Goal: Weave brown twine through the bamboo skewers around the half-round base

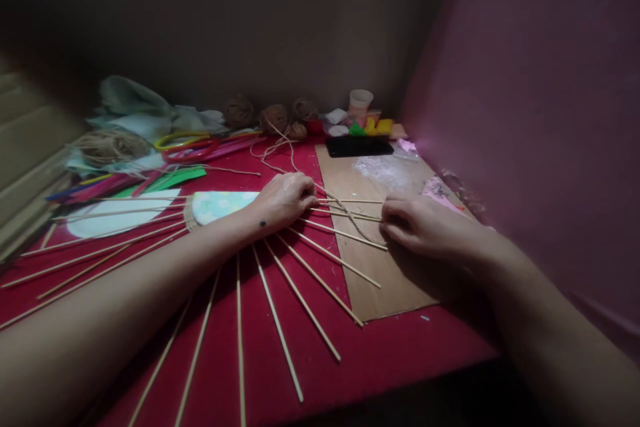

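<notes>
Thin wooden sticks (pixel 285 320) fan out from a half-round, pale flowered base (pixel 220 205) whose visible left edge is wrapped in twine. My left hand (pixel 287 199) lies over the right side of this base, its fingers pinched around the sticks where they come out; the exact grip is partly hidden. Closed fingers of my right hand (pixel 413 221) are at the tips of the right-hand sticks. Brown twine (pixel 350 213) crosses over those sticks and runs into the right hand. Its other part trails back past the left hand toward the yarn balls.
Balls of brown yarn (pixel 274 119), scissors with red handles (pixel 190 150), a phone (pixel 359 146) and a paper cup (pixel 360 103) line the back. A brown board (pixel 395 287) lies on the red tabletop (pixel 400 353). A pink wall (pixel 530 113) bounds the right.
</notes>
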Available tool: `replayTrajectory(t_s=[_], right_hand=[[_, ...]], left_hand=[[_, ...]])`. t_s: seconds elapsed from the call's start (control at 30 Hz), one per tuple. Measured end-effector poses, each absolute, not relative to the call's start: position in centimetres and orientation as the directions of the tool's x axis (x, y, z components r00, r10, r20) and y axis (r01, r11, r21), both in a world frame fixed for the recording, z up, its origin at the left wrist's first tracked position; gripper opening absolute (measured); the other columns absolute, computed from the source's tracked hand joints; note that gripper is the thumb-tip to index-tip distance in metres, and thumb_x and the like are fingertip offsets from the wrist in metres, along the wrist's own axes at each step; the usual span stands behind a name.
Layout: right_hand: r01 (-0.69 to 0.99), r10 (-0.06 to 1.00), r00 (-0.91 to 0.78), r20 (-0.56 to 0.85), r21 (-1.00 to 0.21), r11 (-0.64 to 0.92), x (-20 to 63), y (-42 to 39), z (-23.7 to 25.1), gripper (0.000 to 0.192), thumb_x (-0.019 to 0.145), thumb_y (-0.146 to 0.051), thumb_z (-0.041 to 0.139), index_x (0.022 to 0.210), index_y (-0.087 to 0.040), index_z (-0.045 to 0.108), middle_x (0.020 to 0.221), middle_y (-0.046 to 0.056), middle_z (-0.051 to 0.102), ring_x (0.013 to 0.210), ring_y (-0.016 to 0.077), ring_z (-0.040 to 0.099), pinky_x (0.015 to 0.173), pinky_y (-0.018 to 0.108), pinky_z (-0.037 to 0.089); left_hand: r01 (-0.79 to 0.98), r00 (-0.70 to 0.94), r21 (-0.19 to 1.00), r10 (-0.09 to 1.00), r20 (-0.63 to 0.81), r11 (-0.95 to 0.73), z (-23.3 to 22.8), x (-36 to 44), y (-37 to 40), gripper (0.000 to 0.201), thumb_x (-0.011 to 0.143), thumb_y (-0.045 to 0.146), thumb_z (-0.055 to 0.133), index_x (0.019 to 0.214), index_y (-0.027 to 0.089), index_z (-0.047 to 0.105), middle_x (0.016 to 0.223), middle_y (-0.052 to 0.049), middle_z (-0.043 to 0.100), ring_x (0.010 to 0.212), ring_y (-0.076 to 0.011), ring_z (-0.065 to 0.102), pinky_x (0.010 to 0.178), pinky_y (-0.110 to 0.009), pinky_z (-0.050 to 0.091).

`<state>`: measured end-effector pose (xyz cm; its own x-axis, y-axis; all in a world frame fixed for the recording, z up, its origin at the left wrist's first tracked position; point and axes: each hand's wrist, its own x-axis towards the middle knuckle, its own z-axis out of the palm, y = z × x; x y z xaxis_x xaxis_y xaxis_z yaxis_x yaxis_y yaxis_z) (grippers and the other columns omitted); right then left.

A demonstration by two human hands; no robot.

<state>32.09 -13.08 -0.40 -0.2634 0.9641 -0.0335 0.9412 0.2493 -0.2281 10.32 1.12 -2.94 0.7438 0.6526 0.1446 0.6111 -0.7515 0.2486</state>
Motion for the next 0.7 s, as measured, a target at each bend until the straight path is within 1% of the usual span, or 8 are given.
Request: replayTrajectory(t_s=[0.07,0.13,0.23,0.3,0.4,0.53,0.63,0.7], right_hand=[[0.949,0.97,-0.239,-0.031,-0.217,0.227,31.8,-13.1,-0.5,0.011,0.08,-0.013,0.044,0.073,-0.019,0.051,0.079,0.004,0.059,0.071,0.0142,0.051,0.062,0.026,0.036],[0.961,0.981,-0.192,-0.025,-0.208,0.183,31.6,-13.1,-0.6,0.011,0.08,-0.012,0.043,0.079,-0.02,0.051,0.079,0.004,0.06,0.069,0.0144,0.051,0.059,0.025,0.035],[0.985,0.996,-0.089,-0.003,-0.146,0.088,31.3,-13.3,-0.5,0.012,0.079,-0.014,0.044,0.086,-0.02,0.052,0.075,0.004,0.06,0.061,0.0138,0.049,0.052,0.025,0.032],[0.994,0.999,-0.052,0.001,-0.098,0.052,31.0,-13.4,-0.4,0.011,0.078,-0.014,0.044,0.081,-0.02,0.054,0.071,0.005,0.06,0.057,0.0133,0.047,0.049,0.026,0.029],[0.997,1.0,-0.019,-0.002,-0.068,0.019,30.6,-13.4,-0.3,0.015,0.077,-0.012,0.044,0.072,-0.02,0.056,0.069,0.005,0.061,0.056,0.0135,0.047,0.049,0.027,0.028],[0.999,1.0,0.006,0.007,-0.046,-0.005,30.3,-13.4,-0.2,0.018,0.075,-0.012,0.045,0.073,-0.02,0.061,0.073,0.007,0.064,0.06,0.0155,0.051,0.053,0.028,0.031],[0.999,0.999,0.047,-0.026,-0.025,-0.048,30.3,-13.3,-0.1,0.019,0.074,-0.012,0.046,0.07,-0.02,0.062,0.07,0.007,0.064,0.057,0.0158,0.051,0.052,0.028,0.03],[0.995,0.995,0.08,-0.053,-0.051,-0.083,30.2,-13.4,0.0,0.018,0.073,-0.012,0.046,0.071,-0.02,0.063,0.07,0.007,0.064,0.058,0.0162,0.052,0.052,0.028,0.031]], left_hand=[[0.61,0.747,0.239,0.649,0.145,-0.755,-2.9,10.3,1.1,0.014,0.082,0.024,0.057,0.074,0.015,0.064,0.073,-0.003,0.064,0.067,-0.0139,0.054,0.061,-0.024,0.036],[0.606,0.752,0.226,0.642,0.149,-0.762,-3.0,10.3,1.0,0.015,0.082,0.026,0.057,0.073,0.015,0.064,0.074,-0.004,0.064,0.068,-0.0146,0.054,0.06,-0.024,0.036],[0.599,0.758,0.218,0.633,0.156,-0.771,-3.0,10.2,1.1,0.016,0.083,0.027,0.058,0.074,0.015,0.064,0.076,-0.005,0.064,0.069,-0.0155,0.055,0.061,-0.025,0.036],[0.598,0.758,0.219,0.633,0.157,-0.771,-3.0,10.2,1.1,0.016,0.083,0.027,0.058,0.074,0.015,0.064,0.077,-0.005,0.065,0.07,-0.0155,0.055,0.061,-0.025,0.036],[0.604,0.753,0.246,0.644,0.137,-0.758,-2.9,10.2,1.0,0.016,0.083,0.027,0.058,0.074,0.015,0.064,0.076,-0.004,0.065,0.069,-0.0147,0.055,0.061,-0.024,0.037],[0.615,0.741,0.292,0.664,0.104,-0.732,-2.7,10.3,0.9,0.016,0.082,0.026,0.057,0.073,0.015,0.063,0.072,-0.003,0.064,0.066,-0.0139,0.055,0.06,-0.023,0.036],[0.612,0.748,0.279,0.656,0.102,-0.74,-2.5,10.3,0.9,0.017,0.082,0.027,0.056,0.071,0.015,0.062,0.069,-0.003,0.063,0.064,-0.0138,0.055,0.057,-0.022,0.035],[0.614,0.748,0.276,0.657,0.098,-0.74,-2.3,10.2,0.8,0.017,0.082,0.026,0.056,0.071,0.015,0.062,0.068,-0.003,0.063,0.063,-0.0135,0.054,0.057,-0.022,0.035]])
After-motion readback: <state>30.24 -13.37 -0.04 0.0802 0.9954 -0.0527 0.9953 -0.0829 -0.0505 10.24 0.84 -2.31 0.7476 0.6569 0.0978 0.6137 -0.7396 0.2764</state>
